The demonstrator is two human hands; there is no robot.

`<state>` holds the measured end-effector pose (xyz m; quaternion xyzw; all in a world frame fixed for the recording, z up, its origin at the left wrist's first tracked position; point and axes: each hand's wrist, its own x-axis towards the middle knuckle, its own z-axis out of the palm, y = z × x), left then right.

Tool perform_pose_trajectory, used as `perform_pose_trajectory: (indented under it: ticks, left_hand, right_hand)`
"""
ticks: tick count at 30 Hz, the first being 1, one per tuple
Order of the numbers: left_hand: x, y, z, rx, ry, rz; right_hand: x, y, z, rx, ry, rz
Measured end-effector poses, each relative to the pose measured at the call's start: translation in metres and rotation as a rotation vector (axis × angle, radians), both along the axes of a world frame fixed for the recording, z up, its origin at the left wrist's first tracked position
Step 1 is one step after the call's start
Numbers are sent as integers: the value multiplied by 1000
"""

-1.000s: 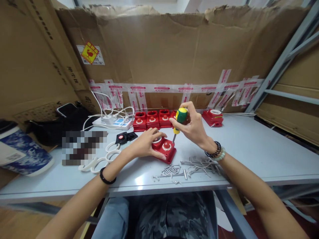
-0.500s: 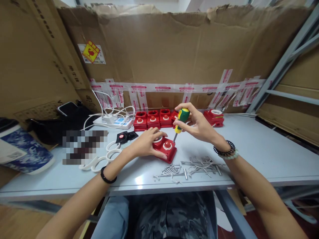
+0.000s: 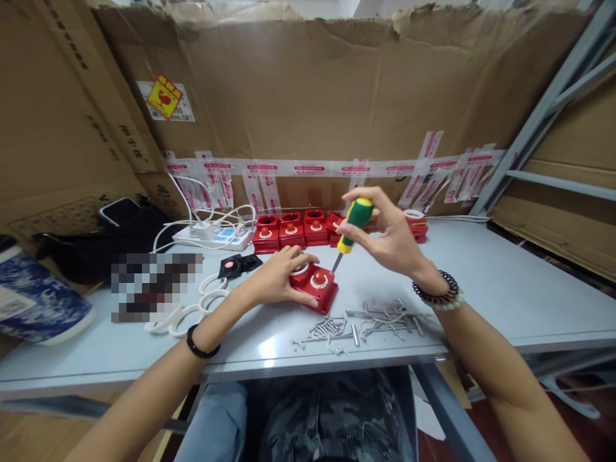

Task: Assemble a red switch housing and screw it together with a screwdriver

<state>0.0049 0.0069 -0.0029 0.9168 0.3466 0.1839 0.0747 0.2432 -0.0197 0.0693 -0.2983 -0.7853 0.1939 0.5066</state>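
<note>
My left hand [image 3: 282, 279] is closed around the left side of a red box [image 3: 327, 298] with a round red button in a white ring on top, keeping it on the table. In my right hand [image 3: 392, 234] is a screwdriver [image 3: 360, 213] with a green and yellow handle, gripped by the fingers and thumb. Its shaft slants down to the far right corner of the red box; whether a screw is under the tip I cannot tell. In front of the box lie short screws [image 3: 328, 327] and a pile of longer screws [image 3: 387, 314].
Several similar red boxes [image 3: 290, 234] line the back, near a power strip [image 3: 214, 237] with white cables. White rings [image 3: 187, 321], black parts [image 3: 231, 266] and a blue-white cup [image 3: 43, 301] are on the left. Cardboard [image 3: 289, 96] walls the back.
The screwdriver handle leans farther right and my right hand has turned with it. My left hand keeps its hold on the red box. The whole view has shifted slightly.
</note>
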Motion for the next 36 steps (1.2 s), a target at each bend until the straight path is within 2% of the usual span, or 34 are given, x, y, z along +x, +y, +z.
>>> perform_pose_trajectory:
  ticks: [3,6,11,15,26,36]
  left_hand:
    - [1,1,-1,22,1,28]
    - [1,3,-4,66,28,104]
    - [0,5,-8,107,47,216]
    - [1,4,-8,114,30,195]
    - [3,4,-6,126,48,199]
    - [1,2,-5,114,72,185]
  right_hand:
    - [4,-4,0,-74,75,32]
    - [-1,-2,-11,-201,-30,112]
    - [-14,0,-26,-223,-111,162]
    - [-16,-2,-28,-244,-96,198]
    - [-17,-3,-31,-229,-162,172]
    - [-7,-2,-21,-264,-1,128]
